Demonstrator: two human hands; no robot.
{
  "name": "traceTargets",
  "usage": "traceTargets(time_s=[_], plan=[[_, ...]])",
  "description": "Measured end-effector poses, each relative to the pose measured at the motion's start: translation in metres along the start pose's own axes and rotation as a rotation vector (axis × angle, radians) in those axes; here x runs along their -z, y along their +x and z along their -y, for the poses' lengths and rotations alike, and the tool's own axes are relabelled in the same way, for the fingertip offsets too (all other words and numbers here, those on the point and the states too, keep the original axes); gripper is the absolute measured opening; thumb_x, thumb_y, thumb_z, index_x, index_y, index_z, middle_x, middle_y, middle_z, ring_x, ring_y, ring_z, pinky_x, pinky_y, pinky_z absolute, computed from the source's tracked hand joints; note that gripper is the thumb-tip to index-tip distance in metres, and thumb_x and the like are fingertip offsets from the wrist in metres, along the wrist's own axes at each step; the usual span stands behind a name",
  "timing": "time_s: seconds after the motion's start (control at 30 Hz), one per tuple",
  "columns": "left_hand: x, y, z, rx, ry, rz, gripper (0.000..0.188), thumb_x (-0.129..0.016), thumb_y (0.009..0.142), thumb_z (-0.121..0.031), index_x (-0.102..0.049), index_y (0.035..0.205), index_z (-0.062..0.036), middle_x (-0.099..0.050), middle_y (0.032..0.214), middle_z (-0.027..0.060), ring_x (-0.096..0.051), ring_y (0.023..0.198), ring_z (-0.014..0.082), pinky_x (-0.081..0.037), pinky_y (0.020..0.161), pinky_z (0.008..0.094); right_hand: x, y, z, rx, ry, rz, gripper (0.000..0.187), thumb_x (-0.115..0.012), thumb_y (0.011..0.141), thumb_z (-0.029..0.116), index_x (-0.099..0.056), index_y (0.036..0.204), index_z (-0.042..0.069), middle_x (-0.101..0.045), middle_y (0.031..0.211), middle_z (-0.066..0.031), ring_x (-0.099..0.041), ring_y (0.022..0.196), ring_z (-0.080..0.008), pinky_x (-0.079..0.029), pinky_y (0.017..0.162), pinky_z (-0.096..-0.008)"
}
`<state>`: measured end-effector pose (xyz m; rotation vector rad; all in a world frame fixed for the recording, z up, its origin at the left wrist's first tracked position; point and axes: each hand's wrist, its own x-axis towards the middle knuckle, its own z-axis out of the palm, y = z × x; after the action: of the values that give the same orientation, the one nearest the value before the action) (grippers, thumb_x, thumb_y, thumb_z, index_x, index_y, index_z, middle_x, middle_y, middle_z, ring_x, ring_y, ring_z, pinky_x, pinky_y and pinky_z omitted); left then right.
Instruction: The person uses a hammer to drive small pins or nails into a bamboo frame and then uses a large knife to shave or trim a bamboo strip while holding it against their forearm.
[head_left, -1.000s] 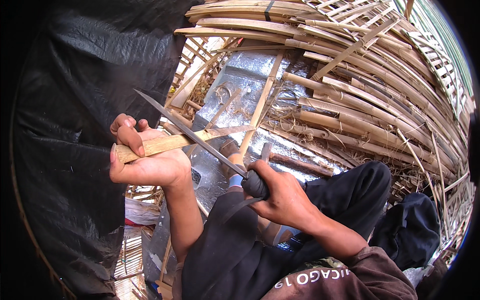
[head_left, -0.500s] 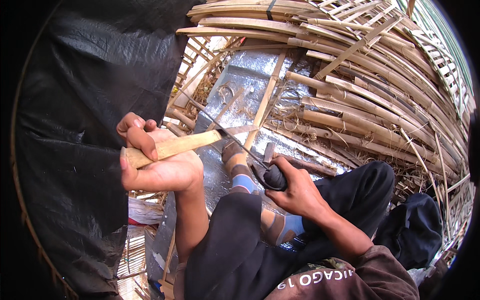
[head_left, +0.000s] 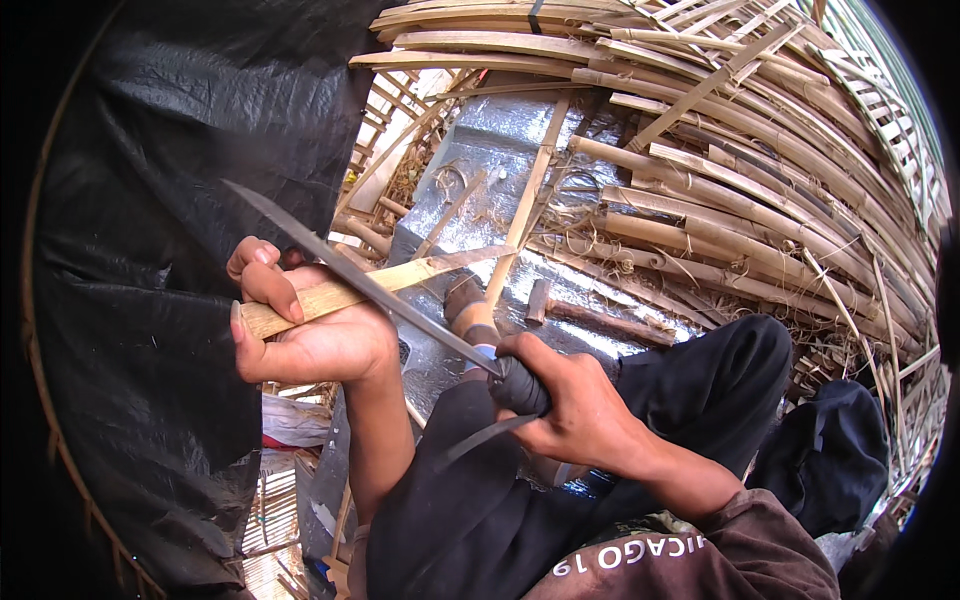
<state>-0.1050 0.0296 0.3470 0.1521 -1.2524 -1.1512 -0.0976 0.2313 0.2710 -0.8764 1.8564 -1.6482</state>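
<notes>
My left hand [head_left: 320,335] is closed around the near end of a pale bamboo strip [head_left: 440,265], its palm turned up. The strip points away to the right and narrows to a thin tip. In my right hand [head_left: 590,405] is a long knife, gripped by its black-wrapped handle [head_left: 522,388]. Its dark blade [head_left: 420,322] slants up to the left and crosses over the strip, just beyond my left fingers. Whether blade and strip touch, I cannot tell. A curved dark piece [head_left: 480,438] sticks out below the handle; its kind is unclear.
A hammer [head_left: 608,322] with a wooden handle lies on the silvery sheet [head_left: 440,215] beyond my knees. Split bamboo lengths [head_left: 690,210] are stacked at the right, with loose fibres around them. Black plastic sheeting [head_left: 170,250] hangs at the left.
My right hand has drawn the knife back and to the left, so the blade now lies nearer my left hand. More of the strip's far end shows. My left hand has barely moved.
</notes>
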Motion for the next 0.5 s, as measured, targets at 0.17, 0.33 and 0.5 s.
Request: traceTargets(time_s=[0.17, 0.33, 0.5], plan=[[-0.005, 0.001, -0.004, 0.018, -0.017, -0.026, 0.036, -0.033, 0.084, -0.045, -0.027, 0.06, -0.0189, -0.039, 0.073, -0.0005, -0.038, 0.094, 0.0122, -0.032, 0.08, 0.0314, 0.0, 0.025, -0.066, -0.228, -0.254, -0.038, 0.041, -0.072, 0.077, 0.019, -0.054, 0.11, 0.004, -0.067, 0.084, -0.026, -0.064, 0.084, -0.0478, -0.051, 0.071, -0.0508], [0.004, 0.002, 0.0, 0.023, -0.082, 0.088, 0.038, -0.033, 0.084, -0.047, -0.026, 0.059, -0.0195, -0.037, 0.071, -0.0005, -0.038, 0.094, 0.0142, -0.032, 0.081, 0.0321, 0.0, 0.008, -0.05, -0.143, -0.07, -0.068, 0.038, -0.073, 0.077, 0.019, -0.054, 0.107, 0.004, -0.065, 0.081, -0.025, -0.064, 0.081, -0.0469, -0.049, 0.067, -0.0496], [0.003, 0.002, -0.001, 0.027, -0.178, 0.17, 0.039, -0.035, 0.082, -0.048, -0.026, 0.057, -0.0192, -0.035, 0.069, -0.0005, -0.038, 0.093, 0.0165, -0.032, 0.087, 0.0349, 0.013, 0.009, 0.012, -0.04, -0.004, 0.079, 0.041, -0.072, 0.075, 0.012, -0.055, 0.112, 0.004, -0.067, 0.083, -0.0184, -0.068, 0.077, -0.038, -0.052, 0.069, -0.0404]])
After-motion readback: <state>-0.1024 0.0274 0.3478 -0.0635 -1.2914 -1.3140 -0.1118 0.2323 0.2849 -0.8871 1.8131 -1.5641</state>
